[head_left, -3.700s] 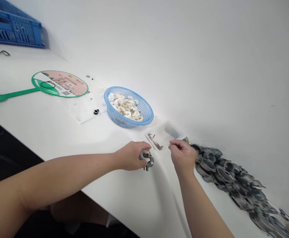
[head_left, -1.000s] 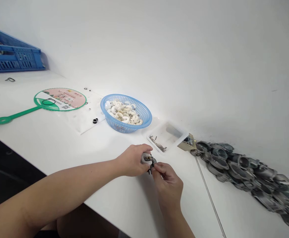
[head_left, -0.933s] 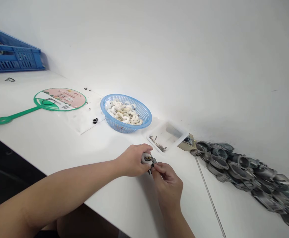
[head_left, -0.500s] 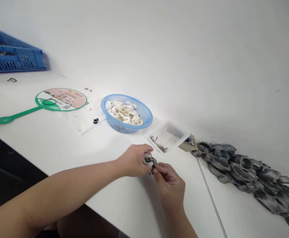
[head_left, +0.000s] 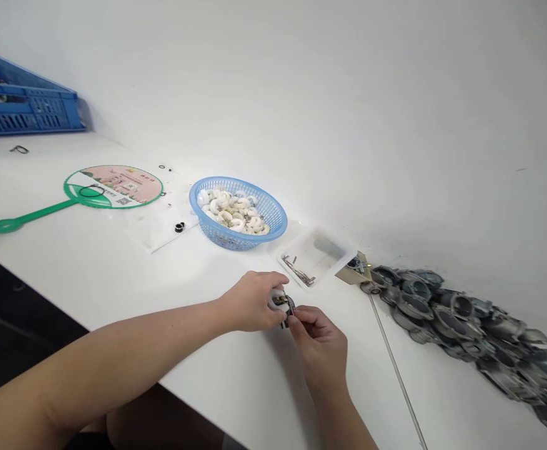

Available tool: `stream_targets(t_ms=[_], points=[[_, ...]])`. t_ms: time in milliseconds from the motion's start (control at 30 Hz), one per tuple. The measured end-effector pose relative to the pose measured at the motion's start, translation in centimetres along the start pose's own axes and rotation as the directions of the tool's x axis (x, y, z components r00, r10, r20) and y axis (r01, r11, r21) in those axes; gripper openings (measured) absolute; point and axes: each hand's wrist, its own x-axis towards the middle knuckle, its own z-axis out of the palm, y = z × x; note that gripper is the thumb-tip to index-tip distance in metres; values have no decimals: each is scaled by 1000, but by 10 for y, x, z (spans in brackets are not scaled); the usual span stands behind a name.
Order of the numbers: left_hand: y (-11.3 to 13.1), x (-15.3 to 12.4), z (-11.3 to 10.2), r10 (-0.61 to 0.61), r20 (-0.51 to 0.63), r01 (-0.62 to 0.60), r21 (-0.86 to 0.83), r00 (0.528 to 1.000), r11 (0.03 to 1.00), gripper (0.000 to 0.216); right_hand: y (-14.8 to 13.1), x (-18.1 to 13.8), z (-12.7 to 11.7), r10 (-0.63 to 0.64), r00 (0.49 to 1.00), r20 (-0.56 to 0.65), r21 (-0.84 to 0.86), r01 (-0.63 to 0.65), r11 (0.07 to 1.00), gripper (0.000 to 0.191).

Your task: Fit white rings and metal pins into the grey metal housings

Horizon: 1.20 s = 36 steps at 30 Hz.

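My left hand [head_left: 250,302] is closed round a small white rounded part [head_left: 277,301] with brass-coloured bits inside it. A dark grey metal piece sits against the right side of this part, partly covered by my fingers. My right hand [head_left: 321,344] pinches what looks like a thin metal pin [head_left: 292,308] right at the dark piece. Just beyond both hands stands a clear plastic tray [head_left: 320,256] with several thin metal pins [head_left: 299,272] in it.
A blue basket [head_left: 235,240] holds many white ring-shaped parts. Grey metal castings [head_left: 461,319] are heaped at the right, beside a small cardboard box [head_left: 351,274]. At the left lie a green-rimmed hand fan [head_left: 127,181], black rings [head_left: 179,227] and a blue crate [head_left: 29,112].
The view has shifted slightly. My right fingers have moved a little at the part, and a thin metal pin now shows between them. My left hand keeps its grip.
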Motion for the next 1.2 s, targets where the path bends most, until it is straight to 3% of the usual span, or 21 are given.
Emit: stream_targets(t_ms=[333,567,700,867,967,1067,1200], points=[[-2,-1,0,4,7,-4,-11,1000,1000,51,-4,0,1,2,1000,10,-41,-2,999,13],[0,-1,2,35,-1,-35,50,999,998,53,-5,0,5,-7,999,-40,-157,1,988,13],[1,-1,0,21,31,-22,28,999,999,54,-7,-2,6,30,999,-33,-126,-34,992,13],[0,-2,-7,-11,103,15,-42,995,999,58,-7,2,2,67,997,29,-46,-65,997,24],[-1,-3,-11,-9,142,18,-62,990,998,63,-3,9,-5,-64,990,122,-118,78,990,32],[-3,-3,-14,-14,169,29,-86,985,996,65,2,14,-10,-137,958,253,-134,174,976,26],[-5,-3,-16,-21,193,41,-99,981,994,67,7,13,-9,-88,958,272,0,92,996,29]])
